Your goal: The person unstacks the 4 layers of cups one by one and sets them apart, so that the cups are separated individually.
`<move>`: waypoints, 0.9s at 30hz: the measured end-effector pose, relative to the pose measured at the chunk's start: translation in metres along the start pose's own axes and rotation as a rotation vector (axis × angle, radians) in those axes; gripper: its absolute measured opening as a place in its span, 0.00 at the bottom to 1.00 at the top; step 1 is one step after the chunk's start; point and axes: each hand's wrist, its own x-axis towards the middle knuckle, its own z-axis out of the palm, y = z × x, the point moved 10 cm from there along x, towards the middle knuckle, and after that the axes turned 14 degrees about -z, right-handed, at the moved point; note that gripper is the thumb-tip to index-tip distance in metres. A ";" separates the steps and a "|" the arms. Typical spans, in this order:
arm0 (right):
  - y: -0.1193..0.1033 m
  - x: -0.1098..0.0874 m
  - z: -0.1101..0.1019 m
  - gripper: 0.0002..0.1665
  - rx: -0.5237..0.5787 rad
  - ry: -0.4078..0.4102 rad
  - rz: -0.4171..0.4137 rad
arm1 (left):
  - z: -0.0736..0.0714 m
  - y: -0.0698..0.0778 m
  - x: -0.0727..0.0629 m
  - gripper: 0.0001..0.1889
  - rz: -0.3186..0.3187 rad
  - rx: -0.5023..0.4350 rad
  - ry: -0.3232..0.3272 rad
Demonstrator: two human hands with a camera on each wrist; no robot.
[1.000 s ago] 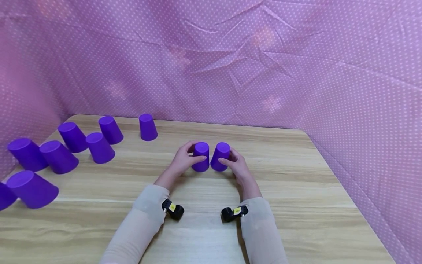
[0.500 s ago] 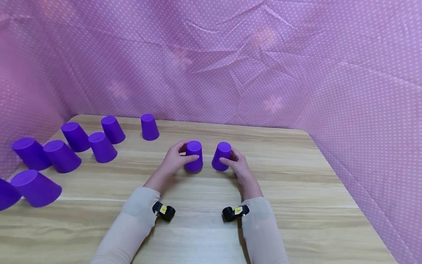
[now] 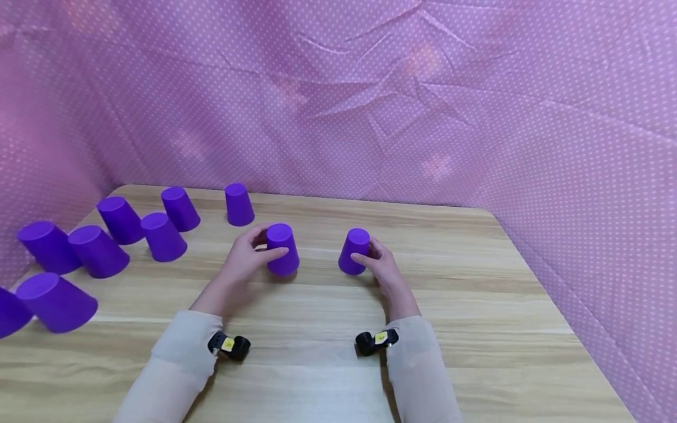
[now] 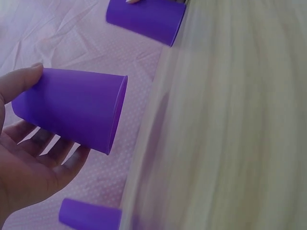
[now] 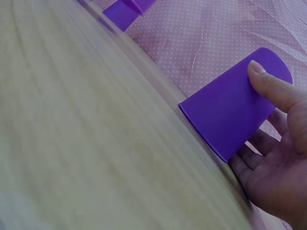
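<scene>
My left hand (image 3: 244, 258) grips an upside-down purple plastic cup (image 3: 285, 264), thumb across the near side and fingers round the back. In the left wrist view this cup (image 4: 79, 108) hangs clear of the wooden table (image 4: 240, 120), its rim in the air. To the right, my right hand (image 3: 385, 270) holds a second inverted purple cup (image 3: 350, 252) the same way. Its rim is down on the tabletop in the right wrist view, where the cup (image 5: 230, 105) shows large. A wide gap separates the two held cups.
Several more inverted purple cups stand at the left of the table, among them a front one (image 3: 60, 305) and a middle one (image 3: 163, 238). One cup (image 3: 240, 205) stands apart at the back, beyond my left hand. A pink dotted cloth (image 3: 338, 106) hangs behind the table.
My left hand has carried its cup leftward, away from the right one, and the gap between them has widened. The right hand and its cup have stayed in place.
</scene>
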 end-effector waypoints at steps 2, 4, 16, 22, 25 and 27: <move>-0.001 0.000 0.001 0.34 0.000 -0.002 0.000 | -0.010 -0.005 -0.001 0.31 -0.009 -0.001 0.015; -0.001 0.001 0.001 0.34 0.000 -0.005 0.000 | -0.020 -0.009 -0.003 0.32 -0.016 0.006 0.030; -0.002 0.000 0.002 0.33 0.010 -0.001 0.003 | -0.096 -0.023 -0.023 0.32 0.042 0.174 0.215; -0.003 0.000 0.000 0.32 -0.001 -0.003 -0.009 | -0.152 -0.061 -0.016 0.31 0.098 0.202 0.337; -0.003 -0.001 0.001 0.33 0.002 -0.007 -0.004 | -0.166 -0.058 -0.031 0.30 0.074 0.247 0.381; -0.002 -0.001 0.001 0.34 0.005 -0.010 0.003 | -0.171 -0.053 -0.043 0.31 0.060 0.255 0.399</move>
